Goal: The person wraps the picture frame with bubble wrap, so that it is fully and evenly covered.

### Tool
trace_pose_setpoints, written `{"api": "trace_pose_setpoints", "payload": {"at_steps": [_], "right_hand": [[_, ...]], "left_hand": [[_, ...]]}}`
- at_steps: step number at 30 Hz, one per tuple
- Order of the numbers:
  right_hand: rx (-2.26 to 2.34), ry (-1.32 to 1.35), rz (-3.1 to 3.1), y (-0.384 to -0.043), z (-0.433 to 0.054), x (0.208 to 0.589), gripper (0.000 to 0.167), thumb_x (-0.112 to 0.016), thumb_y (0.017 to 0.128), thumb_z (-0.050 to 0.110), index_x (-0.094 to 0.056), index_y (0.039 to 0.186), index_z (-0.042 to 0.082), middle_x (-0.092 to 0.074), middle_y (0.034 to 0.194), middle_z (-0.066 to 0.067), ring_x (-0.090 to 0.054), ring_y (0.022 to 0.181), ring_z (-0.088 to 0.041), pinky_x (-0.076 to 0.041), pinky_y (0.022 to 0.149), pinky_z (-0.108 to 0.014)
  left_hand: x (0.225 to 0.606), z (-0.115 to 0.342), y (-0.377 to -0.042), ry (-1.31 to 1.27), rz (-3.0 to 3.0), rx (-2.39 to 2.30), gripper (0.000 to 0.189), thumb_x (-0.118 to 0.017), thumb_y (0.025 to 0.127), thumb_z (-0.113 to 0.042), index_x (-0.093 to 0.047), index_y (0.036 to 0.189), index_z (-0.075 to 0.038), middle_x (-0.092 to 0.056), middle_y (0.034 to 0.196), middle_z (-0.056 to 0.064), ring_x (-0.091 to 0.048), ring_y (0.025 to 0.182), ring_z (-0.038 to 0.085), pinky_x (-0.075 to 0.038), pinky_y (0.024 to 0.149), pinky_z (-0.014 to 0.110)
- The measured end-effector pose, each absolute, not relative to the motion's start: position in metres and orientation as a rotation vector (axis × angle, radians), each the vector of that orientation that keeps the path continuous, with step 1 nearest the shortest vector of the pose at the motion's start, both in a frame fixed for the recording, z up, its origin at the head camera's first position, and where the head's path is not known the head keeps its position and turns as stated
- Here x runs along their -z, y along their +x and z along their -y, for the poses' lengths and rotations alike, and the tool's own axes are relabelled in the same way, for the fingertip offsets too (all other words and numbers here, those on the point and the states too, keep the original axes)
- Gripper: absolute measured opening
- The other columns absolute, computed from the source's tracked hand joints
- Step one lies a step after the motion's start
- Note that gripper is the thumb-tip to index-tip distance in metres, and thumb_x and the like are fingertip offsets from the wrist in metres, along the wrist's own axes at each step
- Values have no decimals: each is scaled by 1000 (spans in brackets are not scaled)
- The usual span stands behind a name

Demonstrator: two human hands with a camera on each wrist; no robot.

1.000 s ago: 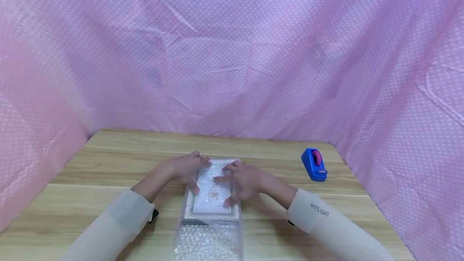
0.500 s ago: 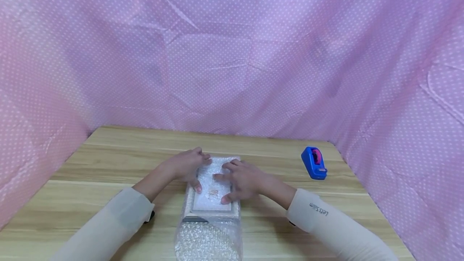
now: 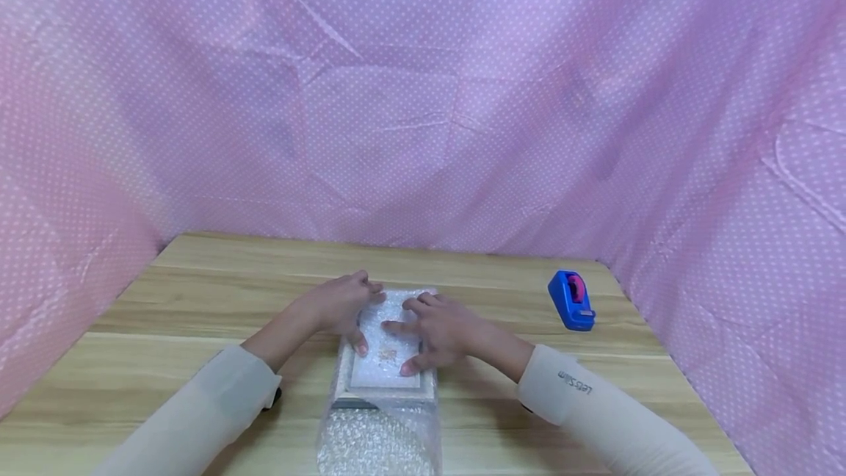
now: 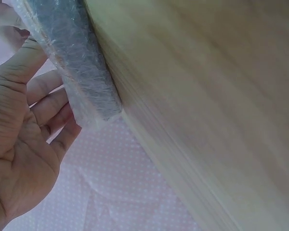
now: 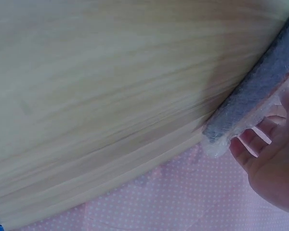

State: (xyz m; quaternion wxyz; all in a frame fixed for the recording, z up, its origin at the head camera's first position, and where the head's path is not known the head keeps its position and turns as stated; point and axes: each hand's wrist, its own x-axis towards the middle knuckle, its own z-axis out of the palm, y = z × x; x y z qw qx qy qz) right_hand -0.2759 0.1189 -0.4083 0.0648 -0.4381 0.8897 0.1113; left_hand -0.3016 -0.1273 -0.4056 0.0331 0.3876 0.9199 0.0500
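A picture frame (image 3: 385, 382) with a pale border and a small orange print lies flat under bubble wrap (image 3: 373, 443), whose loose part stretches toward the near edge. My left hand (image 3: 340, 307) rests on the frame's left side, fingers spread and thumb on the wrapped face. From the other side, my right hand (image 3: 444, 329) lays spread fingers and thumb on the wrap. In the left wrist view, the wrapped edge (image 4: 74, 53) shows beside the left fingers (image 4: 50, 103). The right wrist view has the opposite wrapped edge (image 5: 260, 96) along the right fingers (image 5: 253, 139).
A blue tape dispenser (image 3: 572, 301) with a pink roll stands at the right of the wooden table (image 3: 218, 278). Pink dotted cloth (image 3: 423, 116) hangs behind the table and along its sides.
My right hand has slid slightly left over the wrapped frame, and its thumb is a little further in. The left hand has barely moved. The frame and the tape dispenser stay in place.
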Motion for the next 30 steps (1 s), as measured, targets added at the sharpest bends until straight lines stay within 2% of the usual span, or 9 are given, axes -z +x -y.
{"api": "trace_pose_setpoints", "payload": {"at_steps": [3, 10, 13, 16, 18, 20, 24, 30], "right_hand": [[-363, -1329, -2674, -276, -118, 408, 84, -43, 89, 83, -28, 161, 41, -37, 161, -14, -37, 146, -35, -26, 122, -56], [-374, -1342, -2680, -278, -118, 409, 86, -43, 88, 84, -30, 161, 40, -39, 158, -12, -39, 143, -32, -32, 120, -54], [-373, -1333, -2687, -279, -118, 410, 85, -44, 88, 84, -30, 160, 42, -39, 158, -12, -39, 143, -32, -32, 120, -54], [-362, -1318, -2692, -279, -119, 410, 85, -45, 87, 84, -30, 160, 43, -39, 159, -12, -38, 144, -32, -30, 121, -54], [-349, -1307, -2693, -279, -119, 410, 85, -46, 87, 84, -30, 160, 43, -38, 159, -11, -37, 145, -32, -28, 122, -54], [-339, -1301, -2696, -278, -119, 411, 85, -47, 87, 84, -30, 160, 43, -38, 159, -11, -36, 145, -32, -27, 122, -54], [-317, -1301, -2701, -278, -119, 411, 85, -48, 87, 83, -31, 160, 43, -38, 159, -11, -36, 145, -31, -26, 123, -53], [-312, -1290, -2705, -278, -120, 409, 84, -50, 87, 82, -32, 159, 43, -39, 159, -10, -36, 146, -31, -25, 123, -53]], "left_hand": [[405, 128, -301, 1175, -2826, -163, 104, -91, 59, -59, -59, 144, -7, -53, 150, 15, -55, 120, 32, -52, 102, 50], [402, 132, -299, 1157, -2843, -173, 108, -90, 60, -59, -55, 147, -6, -51, 153, 15, -53, 128, 33, -48, 108, 50], [397, 138, -297, 1167, -2869, -197, 91, -92, 69, -46, -58, 143, -6, -55, 149, 13, -53, 130, 35, -47, 108, 52], [393, 151, -293, 1260, -2879, -255, 48, -88, 74, -21, -74, 118, -8, -71, 123, 7, -65, 112, 29, -57, 95, 45], [393, 163, -288, 1346, -2860, -294, 26, -85, 74, -11, -77, 98, -14, -74, 101, -2, -68, 95, 18, -59, 84, 36], [397, 173, -280, 1434, -2790, -363, 22, -84, 73, -6, -73, 82, -22, -69, 85, -12, -64, 79, 7, -58, 73, 27], [411, 189, -255, 1526, -2679, -436, 25, -88, 74, -14, -71, 85, -29, -62, 85, -22, -58, 79, -3, -56, 73, 22], [430, 198, -227, 1781, -2666, -430, 29, -88, 76, -33, -72, 100, -28, -64, 103, -21, -60, 96, 0, -57, 84, 27]]}}
